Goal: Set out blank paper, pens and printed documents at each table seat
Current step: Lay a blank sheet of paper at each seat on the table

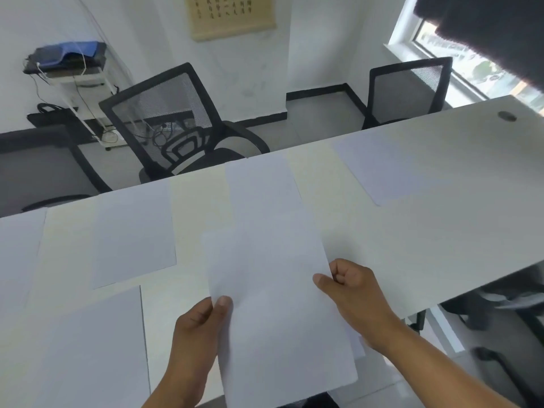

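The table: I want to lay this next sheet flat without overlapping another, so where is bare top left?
Widest bare stretch of the table: right of the far-right sheet, toward the cable hole. Narrow strips separate the far sheets, such as beside the middle sheet. The left is crowded with laid sheets. The left hand and right hand hold the sheet near the front edge.

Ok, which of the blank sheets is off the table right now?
The sheet at the near edge, pinched by the left hand and right hand. The others, such as the far-right sheet, lie flat on the table, untouched.
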